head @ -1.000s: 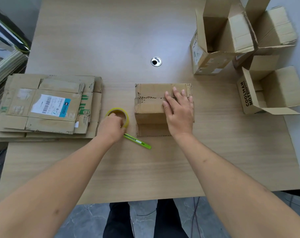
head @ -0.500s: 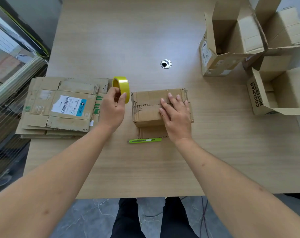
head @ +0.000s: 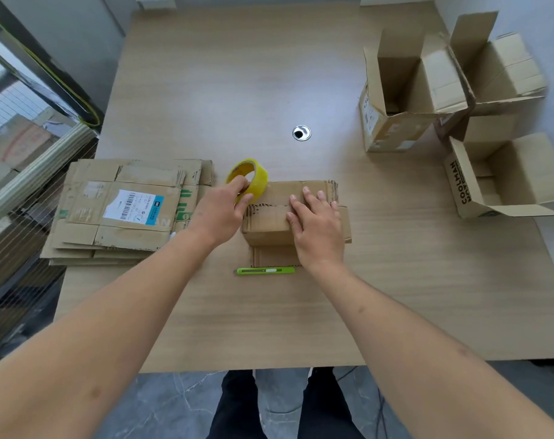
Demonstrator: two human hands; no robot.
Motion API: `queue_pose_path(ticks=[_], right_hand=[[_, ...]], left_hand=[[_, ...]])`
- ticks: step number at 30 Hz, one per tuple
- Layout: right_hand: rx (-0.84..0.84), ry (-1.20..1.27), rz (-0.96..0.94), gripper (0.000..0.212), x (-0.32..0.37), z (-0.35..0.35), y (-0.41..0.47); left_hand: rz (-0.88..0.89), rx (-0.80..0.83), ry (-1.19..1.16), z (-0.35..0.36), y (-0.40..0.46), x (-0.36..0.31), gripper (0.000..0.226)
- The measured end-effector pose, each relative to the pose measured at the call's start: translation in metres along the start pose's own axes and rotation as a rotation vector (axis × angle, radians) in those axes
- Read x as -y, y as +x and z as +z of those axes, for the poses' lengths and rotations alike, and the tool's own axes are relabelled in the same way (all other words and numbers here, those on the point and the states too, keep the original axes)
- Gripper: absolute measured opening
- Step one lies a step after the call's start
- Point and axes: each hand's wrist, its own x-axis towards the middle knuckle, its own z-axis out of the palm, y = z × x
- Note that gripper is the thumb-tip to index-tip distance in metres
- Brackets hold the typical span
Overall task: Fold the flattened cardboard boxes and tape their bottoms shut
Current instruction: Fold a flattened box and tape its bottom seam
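Observation:
A small folded cardboard box [head: 269, 217] stands bottom-up in the middle of the table, its flaps closed. My right hand [head: 316, 226] lies flat on those flaps with straight fingers, pressing them down. My left hand [head: 225, 210] grips a yellow tape roll [head: 250, 179], held on edge at the box's upper left corner. A stack of flattened cardboard boxes [head: 126, 210] lies to the left.
A green utility knife [head: 265, 270] lies on the wooden table [head: 427, 296] just in front of the box. Three open assembled boxes [head: 411, 99] stand at the right back. A metal cable hole [head: 301, 133] sits behind the box. A glass rail runs along the left.
My left hand picked the tape roll up off the table beside the knife and carried it up and right to the box's top left corner. My right hand stayed pressing on the flaps.

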Motion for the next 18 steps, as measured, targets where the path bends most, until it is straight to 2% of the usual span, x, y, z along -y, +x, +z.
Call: queue_pose_path(ticks=[9, 12, 15, 18], right_hand=[[0.016, -0.073, 0.007, 0.041, 0.005, -0.006, -0.027], [0.035, -0.054, 0.012, 0.043, 0.006, -0.009, -0.027], [0.070, -0.015, 0.030, 0.049, 0.005, -0.015, -0.025], [0.094, 0.061, 0.053, 0.060, 0.004, -0.021, -0.025]], left_hand=[[0.038, 0.063, 0.117, -0.008, -0.002, -0.005, 0.012], [0.176, 0.048, 0.125, -0.012, -0.001, -0.012, 0.010], [0.368, 0.135, 0.163, -0.005, -0.001, -0.024, 0.015], [0.357, 0.164, 0.206, 0.005, -0.004, -0.025, 0.017]])
